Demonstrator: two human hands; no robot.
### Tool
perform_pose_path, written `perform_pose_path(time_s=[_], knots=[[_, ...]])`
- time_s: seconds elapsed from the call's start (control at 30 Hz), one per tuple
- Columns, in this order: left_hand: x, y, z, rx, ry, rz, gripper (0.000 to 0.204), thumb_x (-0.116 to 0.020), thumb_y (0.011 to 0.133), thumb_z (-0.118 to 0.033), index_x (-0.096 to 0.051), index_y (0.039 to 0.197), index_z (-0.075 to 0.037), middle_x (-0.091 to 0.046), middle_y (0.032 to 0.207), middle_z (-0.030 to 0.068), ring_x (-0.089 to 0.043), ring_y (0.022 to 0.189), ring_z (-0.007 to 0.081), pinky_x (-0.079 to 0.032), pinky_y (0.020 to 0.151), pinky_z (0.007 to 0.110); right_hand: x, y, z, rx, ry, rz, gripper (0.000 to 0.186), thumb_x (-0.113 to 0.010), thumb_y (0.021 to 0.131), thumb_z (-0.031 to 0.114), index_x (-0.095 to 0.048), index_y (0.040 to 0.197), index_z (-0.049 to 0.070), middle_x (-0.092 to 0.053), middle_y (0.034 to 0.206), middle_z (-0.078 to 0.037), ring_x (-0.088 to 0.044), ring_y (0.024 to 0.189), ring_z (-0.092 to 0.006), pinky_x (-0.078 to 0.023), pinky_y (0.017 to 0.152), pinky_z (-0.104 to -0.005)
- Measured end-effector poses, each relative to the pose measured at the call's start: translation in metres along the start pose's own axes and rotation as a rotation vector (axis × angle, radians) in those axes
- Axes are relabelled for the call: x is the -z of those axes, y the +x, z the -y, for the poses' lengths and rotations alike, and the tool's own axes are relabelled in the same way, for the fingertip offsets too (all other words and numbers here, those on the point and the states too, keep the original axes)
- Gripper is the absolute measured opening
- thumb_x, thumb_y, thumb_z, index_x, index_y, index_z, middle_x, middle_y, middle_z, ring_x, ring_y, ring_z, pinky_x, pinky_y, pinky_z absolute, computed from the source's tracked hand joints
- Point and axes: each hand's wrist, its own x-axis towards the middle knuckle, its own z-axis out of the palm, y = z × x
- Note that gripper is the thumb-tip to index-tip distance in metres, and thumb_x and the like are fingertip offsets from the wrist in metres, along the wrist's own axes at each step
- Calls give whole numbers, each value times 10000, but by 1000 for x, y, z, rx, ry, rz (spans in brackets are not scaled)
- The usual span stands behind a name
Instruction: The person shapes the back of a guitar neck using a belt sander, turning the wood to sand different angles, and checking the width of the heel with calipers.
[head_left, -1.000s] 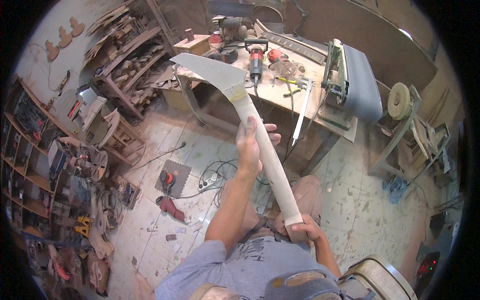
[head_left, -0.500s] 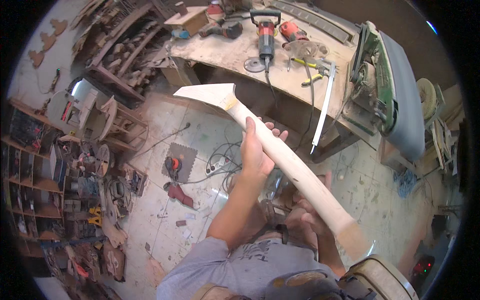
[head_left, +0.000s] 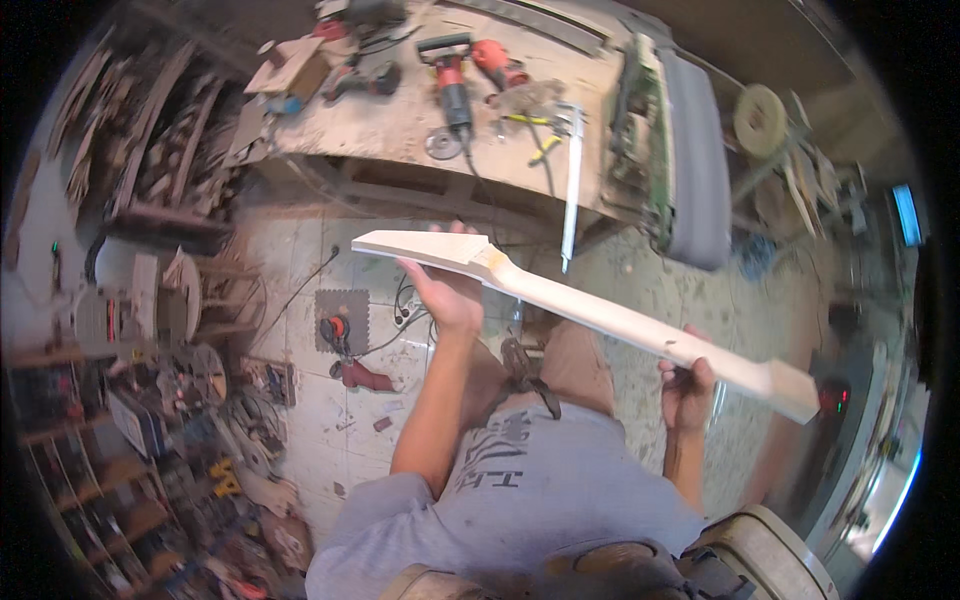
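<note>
A pale, bare wooden guitar neck (head_left: 600,317) slants across in front of me, its angled headstock (head_left: 425,246) at the left and its thicker heel block (head_left: 792,390) at the lower right. My left hand (head_left: 450,298) supports it from below at the headstock, fingertips showing past the far edge. Near the heel, my right hand (head_left: 688,392) grips the shaft between thumb and fingers. A small dark mark shows on the wood beside that hand.
Ahead stands a dusty workbench (head_left: 400,140) with an angle grinder (head_left: 455,90), a cordless drill (head_left: 362,80) and a caliper (head_left: 573,190). A belt sander (head_left: 690,150) is at its right. An orbital sander (head_left: 335,328) and cables lie on the floor; cluttered shelves (head_left: 90,480) line the left.
The guitar neck has turned closer to level, its heel swinging up and right. My left hand has shifted from the shaft to the headstock, and my right hand now holds near the heel.
</note>
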Motion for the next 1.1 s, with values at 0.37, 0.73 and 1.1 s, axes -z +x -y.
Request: perform_pose_path(time_s=[0.37,0.73,1.1], knots=[[-57,-35,118,681,18,103,869,-204,967,-706,-288,1453,10,-442,1396,249,-447,1303,412,-337,1114,567,-21,-103,116,475,-487,-430,763,-722,807,537,-495,1235,-52,-610,999,-136,-695,718,-198,-584,504,-246],[-92,-47,229,817,25,155,664,-229,1033,-564,-403,1421,-53,-436,1470,131,-429,1343,331,-327,1156,504,-25,-89,132,472,-634,-558,910,-825,671,625,-498,1190,-48,-578,1024,-127,-693,736,-220,-627,578,-269],[-72,-27,264,756,146,71,820,-223,933,-760,-407,1452,-152,-413,1511,26,-418,1362,270,-364,1110,465,-13,-57,140,500,-961,-438,927,-791,619,734,-583,1089,-38,-626,883,-69,-632,760,-163,-505,643,-260]])
